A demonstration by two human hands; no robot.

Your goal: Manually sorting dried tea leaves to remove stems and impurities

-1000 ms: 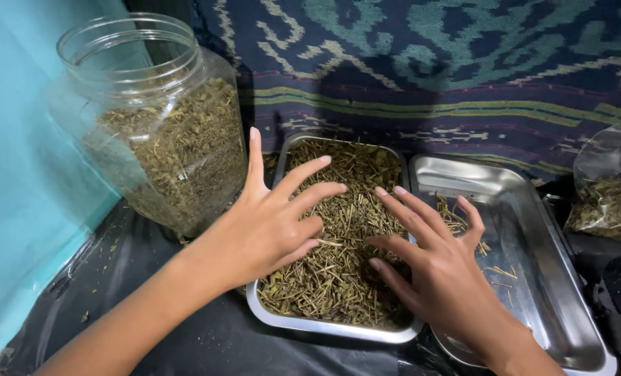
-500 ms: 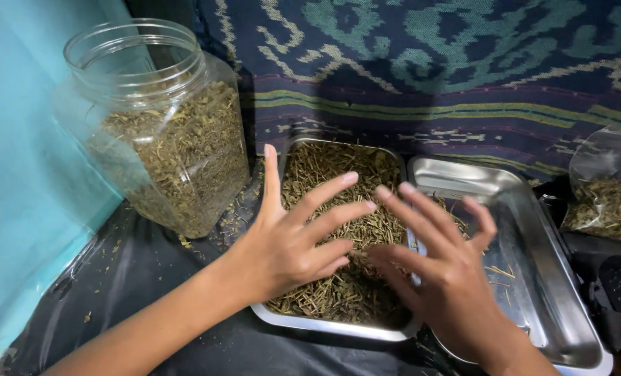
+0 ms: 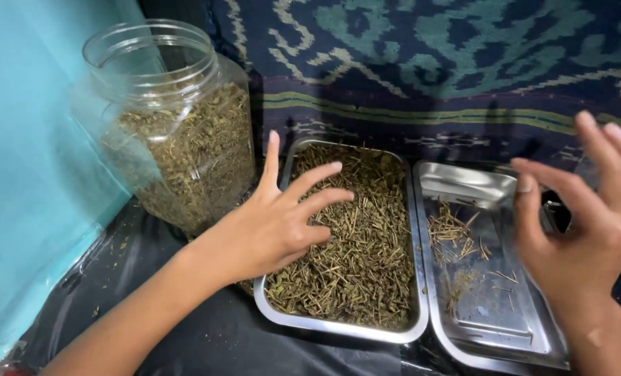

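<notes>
1. I have my left hand (image 3: 272, 226) lying flat on the dried herb stems (image 3: 356, 244) in the left steel tray (image 3: 338, 329); the fingers (image 3: 317, 198) are spread wide and rest on the heap, the thumb reaching over the tray's left rim; it closes on nothing.
2. My right hand (image 3: 589, 223) hangs in the air over the right edge of the right steel tray (image 3: 505, 341); its fingers are loosely curled and parted (somewhat blurred), and I cannot tell whether anything sits between the fingertips.
3. The stems fill the left tray nearly to its rim; the right tray, just beside it and touching along the long side, holds only a small scatter of stems (image 3: 457, 233) near its upper left.
4. A clear plastic jar (image 3: 175, 132) stands lidless just left of the left tray, mostly full of crushed dried leaves.
5. Both trays and the jar sit on a black plastic sheet (image 3: 150, 299); a patterned woven cloth (image 3: 429, 63) hangs behind, and a turquoise wall (image 3: 25, 174) runs along the left.
</notes>
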